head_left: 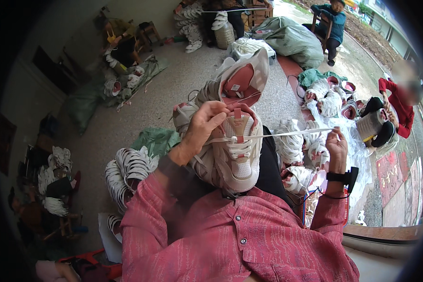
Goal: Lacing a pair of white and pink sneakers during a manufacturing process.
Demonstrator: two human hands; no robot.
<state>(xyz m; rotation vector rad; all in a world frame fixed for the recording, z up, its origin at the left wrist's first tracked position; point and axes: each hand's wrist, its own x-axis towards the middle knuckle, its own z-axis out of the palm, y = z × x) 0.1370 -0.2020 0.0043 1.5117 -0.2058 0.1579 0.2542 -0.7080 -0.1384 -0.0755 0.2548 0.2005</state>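
Observation:
On my lap lies a beige and white shoe upper (pixel 242 168) with a pink lining and pink tongue tab, its toe pointing toward me. My left hand (pixel 201 126) is closed on its collar edge beside the tongue; the exact fingertip hold is partly hidden. A flat white shoelace (pixel 291 134) runs from the upper's lower eyelets out to the right, stretched nearly straight. Its far end is pinched in my right hand (pixel 336 144), which is held off to the side. Behind this upper, more nested shoe uppers (pixel 242 84) form a stack leaning away from me.
Bundles of white laced uppers (pixel 290 143) lie to the right, near a red basket (pixel 347 209). More stacked uppers (pixel 127 171) and a green sack (pixel 156 141) are on the left. A large pale-green sack (pixel 291 40) lies farther off. A person in red (pixel 402 110) sits at the right.

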